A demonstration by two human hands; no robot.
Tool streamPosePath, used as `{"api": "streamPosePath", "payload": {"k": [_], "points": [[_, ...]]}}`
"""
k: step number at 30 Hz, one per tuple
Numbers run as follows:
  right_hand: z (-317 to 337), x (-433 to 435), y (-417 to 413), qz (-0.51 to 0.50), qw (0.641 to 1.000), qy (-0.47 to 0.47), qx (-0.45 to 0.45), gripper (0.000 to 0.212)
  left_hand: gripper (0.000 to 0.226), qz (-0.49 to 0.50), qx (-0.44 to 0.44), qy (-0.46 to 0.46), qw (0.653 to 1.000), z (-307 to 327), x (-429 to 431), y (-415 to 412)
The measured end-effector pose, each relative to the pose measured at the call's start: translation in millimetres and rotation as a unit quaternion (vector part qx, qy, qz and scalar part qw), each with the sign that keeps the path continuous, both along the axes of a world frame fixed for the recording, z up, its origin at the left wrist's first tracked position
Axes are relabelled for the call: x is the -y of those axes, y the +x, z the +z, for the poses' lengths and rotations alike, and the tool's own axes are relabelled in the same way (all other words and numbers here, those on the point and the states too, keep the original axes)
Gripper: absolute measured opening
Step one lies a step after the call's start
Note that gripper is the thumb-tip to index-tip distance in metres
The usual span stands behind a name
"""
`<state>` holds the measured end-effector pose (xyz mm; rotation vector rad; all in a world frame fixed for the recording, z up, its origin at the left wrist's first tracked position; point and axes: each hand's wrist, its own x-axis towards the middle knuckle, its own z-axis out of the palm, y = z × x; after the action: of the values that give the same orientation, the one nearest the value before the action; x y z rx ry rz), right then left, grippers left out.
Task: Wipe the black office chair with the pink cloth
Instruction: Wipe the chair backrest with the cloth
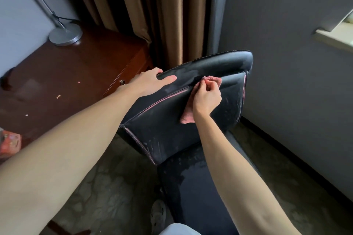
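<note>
My left hand [150, 82] grips the far left top edge of the black office chair [191, 112]; my right hand [206, 99] pinches the pink cloth [188, 116] bunched against the backrest seam. The chair could swivel if that grip slips, and the bunched cloth may skip the streaked seat below.

Head-worn view, forward and down, close above the chair [191, 120].
</note>
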<state>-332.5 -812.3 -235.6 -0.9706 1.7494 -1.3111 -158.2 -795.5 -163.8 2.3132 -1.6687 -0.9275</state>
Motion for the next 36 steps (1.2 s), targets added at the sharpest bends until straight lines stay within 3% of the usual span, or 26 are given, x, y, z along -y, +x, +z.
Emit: {"api": "streamPosePath", "payload": {"k": [3,7,9,14,20,26,31,36], "points": [[-3,-25,27,0.032,0.999,-0.012,-0.007,0.015,0.068,-0.034,-0.027,-0.019,0.999,-4,2,5],[-12,-81,81,0.059,0.994,-0.08,-0.039,0.013,0.11,-0.089,-0.017,0.007,0.996,-3,-4,28],[-15,-83,77,0.059,0.992,-0.096,-0.05,0.013,0.115,-0.093,-0.022,0.008,0.995,-3,-5,28],[-2,-34,33,-0.063,0.997,-0.046,0.007,0.013,0.104,-0.078,-0.046,-0.021,0.996,-15,-13,21],[-8,-57,67,-0.019,0.998,-0.062,-0.004,0.014,0.065,-0.083,-0.06,-0.052,0.993,-27,-10,30],[-23,-118,102,0.072,0.993,-0.089,-0.023,0.013,0.08,-0.079,-0.058,-0.047,0.994,-21,-16,29],[-10,-85,79,0.01,0.997,-0.076,-0.013,0.012,0.105,-0.053,-0.013,-0.018,0.998,-18,-37,43],[-8,-67,70,-0.011,0.999,-0.052,-0.004,0.015,0.095,-0.03,-0.029,-0.036,0.999,-20,-57,50]]}}
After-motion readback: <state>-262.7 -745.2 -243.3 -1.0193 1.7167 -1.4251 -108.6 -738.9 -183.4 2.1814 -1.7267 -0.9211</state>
